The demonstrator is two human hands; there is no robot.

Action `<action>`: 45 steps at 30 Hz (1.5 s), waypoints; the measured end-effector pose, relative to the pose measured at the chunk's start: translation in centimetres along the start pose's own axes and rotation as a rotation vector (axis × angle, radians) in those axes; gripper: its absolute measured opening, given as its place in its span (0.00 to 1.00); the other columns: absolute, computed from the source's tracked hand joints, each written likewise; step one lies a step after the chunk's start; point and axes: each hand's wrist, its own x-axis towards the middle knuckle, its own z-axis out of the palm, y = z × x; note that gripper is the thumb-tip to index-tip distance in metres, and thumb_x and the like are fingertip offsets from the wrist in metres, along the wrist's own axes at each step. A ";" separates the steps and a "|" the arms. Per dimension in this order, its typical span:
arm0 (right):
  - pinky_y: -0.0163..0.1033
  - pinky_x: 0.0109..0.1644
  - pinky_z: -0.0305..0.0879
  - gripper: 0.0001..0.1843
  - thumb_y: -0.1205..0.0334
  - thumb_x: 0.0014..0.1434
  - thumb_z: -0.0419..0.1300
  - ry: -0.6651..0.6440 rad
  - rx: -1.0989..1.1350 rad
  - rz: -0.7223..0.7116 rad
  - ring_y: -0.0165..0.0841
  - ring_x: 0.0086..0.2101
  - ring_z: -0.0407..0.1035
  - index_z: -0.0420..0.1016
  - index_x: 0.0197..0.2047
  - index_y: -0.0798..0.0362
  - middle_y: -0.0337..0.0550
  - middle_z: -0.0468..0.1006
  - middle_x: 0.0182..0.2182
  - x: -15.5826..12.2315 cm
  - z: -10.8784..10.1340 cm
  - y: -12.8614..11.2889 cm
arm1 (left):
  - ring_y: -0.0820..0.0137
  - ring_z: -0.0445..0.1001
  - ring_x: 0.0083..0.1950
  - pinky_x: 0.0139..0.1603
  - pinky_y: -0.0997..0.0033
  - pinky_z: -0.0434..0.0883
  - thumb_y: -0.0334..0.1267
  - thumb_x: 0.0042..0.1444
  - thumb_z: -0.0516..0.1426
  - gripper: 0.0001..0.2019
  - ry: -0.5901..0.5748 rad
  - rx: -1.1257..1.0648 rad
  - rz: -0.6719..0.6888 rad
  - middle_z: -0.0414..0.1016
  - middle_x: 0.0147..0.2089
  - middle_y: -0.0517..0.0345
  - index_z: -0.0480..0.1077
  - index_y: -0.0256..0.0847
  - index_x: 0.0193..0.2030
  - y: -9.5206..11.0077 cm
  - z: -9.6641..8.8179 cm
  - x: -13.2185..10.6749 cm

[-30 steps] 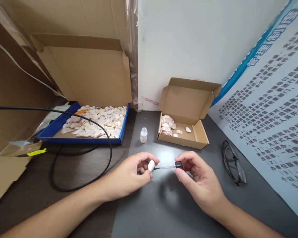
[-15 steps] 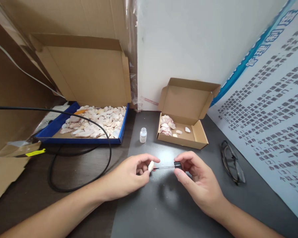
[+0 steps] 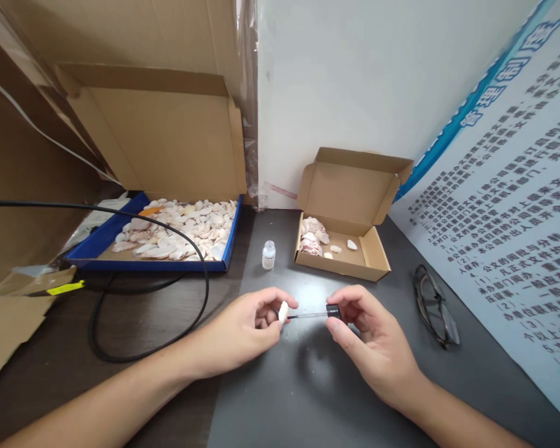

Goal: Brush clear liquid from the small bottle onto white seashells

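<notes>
Between thumb and fingers, my left hand [image 3: 256, 326] pinches a small white seashell [image 3: 284, 312], held on edge above the grey mat. My right hand [image 3: 371, 339] grips the black cap of a brush applicator [image 3: 333, 311]. Its thin clear stem points left, and the dark tip meets or nearly meets the shell's right side; I cannot tell which. Behind the hands stands a small clear bottle [image 3: 269, 256] with a white label, upright and uncapped. Farther right, a small open cardboard box [image 3: 343, 267] holds several shells, some large and ridged, some small and white.
A blue-sided box [image 3: 149, 265] full of pale shells stands open at the left. A black cable [image 3: 208, 280] loops over it and onto the dark table. Eyeglasses [image 3: 436, 306] lie at the right, beside a printed poster [image 3: 508, 205]. A white wall [image 3: 345, 74] rises behind.
The shell in my left hand has turned slightly and looks a little more upright. Both hands otherwise keep nearly the same place and grip.
</notes>
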 end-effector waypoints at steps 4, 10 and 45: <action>0.31 0.26 0.65 0.06 0.66 0.61 0.60 -0.003 0.003 -0.007 0.29 0.24 0.65 0.70 0.42 0.47 0.33 0.68 0.25 -0.1 0.0 0.1 | 0.72 0.63 0.34 0.36 0.74 0.62 0.36 0.54 0.57 0.16 0.007 0.004 -0.017 0.67 0.34 0.61 0.72 0.37 0.51 0.1 0.1 0.0; 0.31 0.27 0.65 0.06 0.66 0.62 0.60 -0.023 0.001 -0.001 0.29 0.25 0.66 0.69 0.42 0.47 0.33 0.68 0.26 0.0 0.0 0.1 | 0.71 0.63 0.35 0.37 0.73 0.62 0.35 0.55 0.57 0.20 0.002 0.041 -0.017 0.68 0.35 0.60 0.71 0.38 0.56 -0.2 0.0 -0.1; 0.31 0.25 0.63 0.05 0.64 0.62 0.60 -0.012 -0.029 0.011 0.29 0.24 0.64 0.69 0.42 0.47 0.32 0.67 0.24 0.2 0.1 0.1 | 0.75 0.66 0.31 0.32 0.76 0.65 0.34 0.59 0.56 0.11 -0.057 -0.162 -0.043 0.66 0.29 0.65 0.65 0.38 0.49 -0.7 -0.1 0.2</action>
